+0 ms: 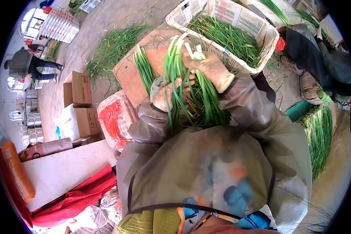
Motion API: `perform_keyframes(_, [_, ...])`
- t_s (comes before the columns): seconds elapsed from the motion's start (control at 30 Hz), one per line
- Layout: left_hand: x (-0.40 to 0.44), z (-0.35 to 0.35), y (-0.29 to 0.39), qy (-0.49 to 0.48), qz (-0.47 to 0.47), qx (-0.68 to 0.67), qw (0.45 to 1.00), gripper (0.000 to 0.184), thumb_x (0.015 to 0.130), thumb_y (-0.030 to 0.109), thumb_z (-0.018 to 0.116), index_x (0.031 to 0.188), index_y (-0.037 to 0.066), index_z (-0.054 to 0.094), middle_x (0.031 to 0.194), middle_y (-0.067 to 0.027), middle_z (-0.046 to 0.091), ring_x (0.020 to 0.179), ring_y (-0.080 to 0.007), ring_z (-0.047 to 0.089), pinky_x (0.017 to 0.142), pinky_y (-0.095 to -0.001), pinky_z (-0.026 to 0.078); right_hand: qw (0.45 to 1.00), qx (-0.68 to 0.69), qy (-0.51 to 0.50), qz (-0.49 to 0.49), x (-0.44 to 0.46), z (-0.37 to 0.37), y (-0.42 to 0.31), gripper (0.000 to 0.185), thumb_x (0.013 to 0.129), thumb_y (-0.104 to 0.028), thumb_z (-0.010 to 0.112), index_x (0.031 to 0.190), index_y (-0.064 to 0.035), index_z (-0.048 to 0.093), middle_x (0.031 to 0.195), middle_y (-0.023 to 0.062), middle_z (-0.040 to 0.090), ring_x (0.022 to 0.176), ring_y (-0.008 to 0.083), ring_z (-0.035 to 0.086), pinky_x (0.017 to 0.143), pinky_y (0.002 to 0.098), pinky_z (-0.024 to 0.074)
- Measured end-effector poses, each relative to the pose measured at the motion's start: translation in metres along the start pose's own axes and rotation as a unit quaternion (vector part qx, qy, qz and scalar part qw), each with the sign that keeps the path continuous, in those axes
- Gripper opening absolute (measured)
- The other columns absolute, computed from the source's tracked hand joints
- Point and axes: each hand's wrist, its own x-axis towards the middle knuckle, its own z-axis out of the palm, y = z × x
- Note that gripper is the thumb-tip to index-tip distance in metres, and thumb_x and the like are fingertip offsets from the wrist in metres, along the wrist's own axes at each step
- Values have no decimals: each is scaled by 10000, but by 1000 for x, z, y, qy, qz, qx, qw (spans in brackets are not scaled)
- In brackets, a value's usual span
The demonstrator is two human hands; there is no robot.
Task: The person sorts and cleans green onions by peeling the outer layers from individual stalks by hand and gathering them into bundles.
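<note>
Both hands are raised in front of my chest among long green chives with pale stem ends. My gloved right hand (212,69) is closed around a bunch of chives (208,99), whose white ends stick out above the fingers and whose leaves hang down. My left hand (167,95) is closed on another bunch of chives (174,62), partly covered by its leaves. Beside it, a tied-looking bundle of chives (144,69) lies on a brown board (124,76). Loose leaves lie in my lap below the hands.
A white plastic crate (271,43) of chives stands beyond the board. More chives (115,48) lie on the floor. Red ties (111,117) rest on a sack at left, near cardboard boxes (77,87). Bundled chives (319,136) stand at right. Other people are nearby.
</note>
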Motion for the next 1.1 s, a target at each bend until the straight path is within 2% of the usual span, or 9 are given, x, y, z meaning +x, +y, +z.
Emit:
perform_keyframes(0.07, [-6, 10, 2, -32, -18, 27, 999, 453, 835, 217, 592, 1211, 5, 455, 1072, -138, 593, 945, -235, 592, 786, -309, 473, 990, -52, 53, 123, 3, 0, 3, 236, 764, -160, 676, 907, -1, 576, 726, 17, 547, 647, 121, 563, 622, 237, 467])
perform_keyframes(0.13, [-5, 11, 0, -13, -21, 1, 1000, 409, 823, 203, 609, 1159, 2, 492, 1010, -117, 611, 880, -224, 606, 728, -286, 486, 981, -188, 17, -38, 15, -15, 16, 243, 756, -174, 685, 901, -5, 588, 716, 18, 561, 608, 110, 537, 580, 232, 437])
perform_keyframes(0.37, [-5, -2, -4, 93, -24, -57, 994, 285, 802, 172, 631, 1017, 16, 530, 852, -45, 592, 672, -118, 556, 528, -258, 463, 981, -193, 34, -4, 9, -36, 26, 307, 736, -177, 689, 966, 2, 591, 763, 57, 607, 614, 138, 549, 578, 267, 446])
perform_keyframes(0.53, [0, -13, -13, 89, -18, -43, 995, 207, 834, 147, 594, 989, 24, 532, 816, -33, 574, 650, -107, 541, 521, -228, 440, 982, -15, -103, 155, -19, -29, -15, 207, 749, -178, 667, 894, -36, 628, 609, -26, 521, 498, 62, 439, 459, 200, 339])
perform_keyframes(0.83, [-8, -48, -29, 144, 35, 27, 989, 133, 881, 202, 544, 894, 76, 503, 662, -1, 509, 501, -66, 451, 410, -193, 330, 951, 202, -233, -35, -37, -78, -33, 189, 695, -174, 664, 633, -113, 496, 493, -58, 467, 432, 44, 424, 365, 178, 316])
perform_keyframes(0.93, [-5, -57, -33, 186, -1, -18, 982, 119, 879, 197, 542, 868, 94, 484, 643, -10, 503, 493, -81, 451, 407, -199, 329, 982, -189, -14, 19, -36, -84, -54, 217, 765, -190, 639, 932, -52, 637, 645, 11, 576, 542, 68, 482, 524, 191, 415])
perform_keyframes(1.0, [-2, -49, -27, 210, -12, -43, 977, 111, 875, 187, 543, 884, 80, 517, 643, -12, 509, 497, -83, 453, 410, -202, 331, 828, -521, 192, -78, -15, -111, -15, 262, 788, -118, 627, 1036, -34, 615, 811, 6, 613, 645, 82, 504, 575, 209, 415])
perform_keyframes(1.07, [0, -39, -23, 195, 75, 169, 963, 121, 869, 174, 549, 914, 63, 552, 648, -8, 515, 500, -83, 454, 417, -199, 335, 964, -183, 137, -136, -17, -93, -15, 272, 774, -83, 637, 1043, -46, 616, 828, 8, 616, 641, 74, 491, 580, 197, 406])
perform_keyframes(1.1, [1, -38, -23, 194, 34, 79, 977, 135, 866, 177, 554, 923, 54, 563, 645, -5, 516, 499, -82, 452, 420, -199, 337, 963, -189, 150, -118, -20, -75, -18, 280, 781, -64, 626, 1060, -48, 604, 861, 27, 617, 645, 78, 493, 601, 183, 403])
